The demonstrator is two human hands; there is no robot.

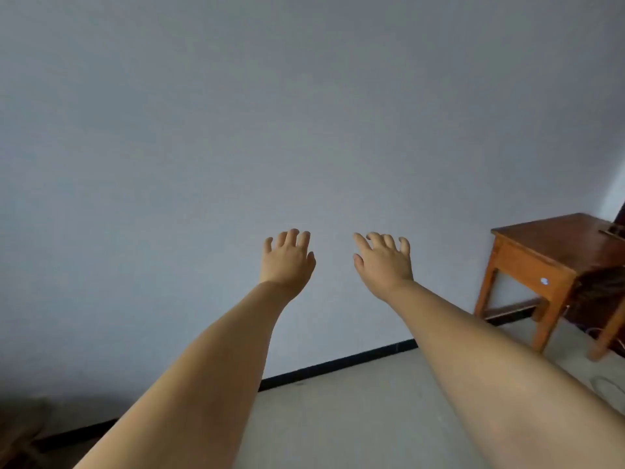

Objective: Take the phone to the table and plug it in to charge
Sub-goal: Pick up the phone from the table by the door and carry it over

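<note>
A plain pale wall (270, 130) is filling most of the view, meeting a light floor (355, 401) along a dark skirting strip (338, 365). A wooden table (541, 262) is standing against that wall, at the right edge of the frame; it serves here as the landmark. Something dark and flat is lying on its top at the far right (614, 230), too cropped to identify. Thin cable (605, 384) is trailing on the floor near the table's legs.

Both arms are reaching forward, well left of the table. The right hand (384, 262) is the nearer to it; the left hand (287, 260) is further off. Both are showing fingers spread, palms down, holding nothing.

The phone is not appearing anywhere in view, so its direction and long axis cannot be told. Judgement: the task is standing at its start; the phone needs locating first.

No containers are showing.
</note>
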